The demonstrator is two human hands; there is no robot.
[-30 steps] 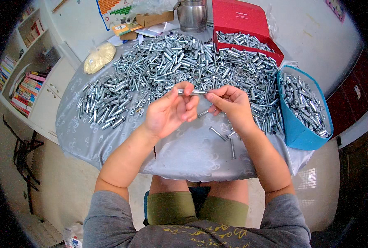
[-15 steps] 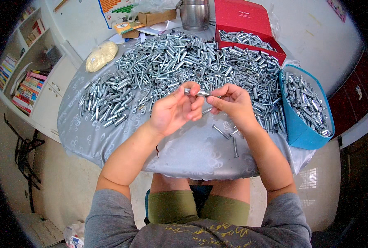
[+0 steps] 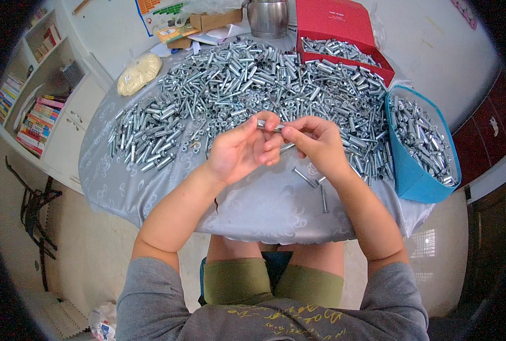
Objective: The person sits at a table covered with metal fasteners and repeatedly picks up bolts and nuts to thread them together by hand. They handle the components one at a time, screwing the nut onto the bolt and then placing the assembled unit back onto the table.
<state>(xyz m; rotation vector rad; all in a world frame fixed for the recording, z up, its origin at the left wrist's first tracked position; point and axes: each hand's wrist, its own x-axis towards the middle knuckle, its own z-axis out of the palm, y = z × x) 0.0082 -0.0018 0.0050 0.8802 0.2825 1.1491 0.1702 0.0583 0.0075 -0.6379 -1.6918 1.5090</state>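
Observation:
Above the table's near half my hands meet at a short silvery metal sleeve (image 3: 270, 126). My left hand (image 3: 230, 153) is closed on its left end between thumb and fingers, palm turned up, the lower fingers loosely curled. The thumb and forefinger of my right hand (image 3: 320, 146) pinch the right end; whatever sits under those fingertips is hidden. Just below, a thin bright metal piece (image 3: 287, 146) pokes out by the right fingers; whether it is held or lying there I cannot tell. Two loose bolts (image 3: 324, 199) lie on the cloth near my right wrist.
A broad heap of metal sleeves, bolts and nuts (image 3: 236, 79) covers the table's middle and back. At right stand a blue fabric bin (image 3: 423, 184) and a red box (image 3: 335, 25), both holding metal parts. A bag (image 3: 139, 75), cardboard box (image 3: 216, 20) and steel pot (image 3: 268, 20) sit behind.
My right fingertips have come slightly left along the sleeve, so less of it shows between my hands. My left hand keeps nearly the same place and hold.

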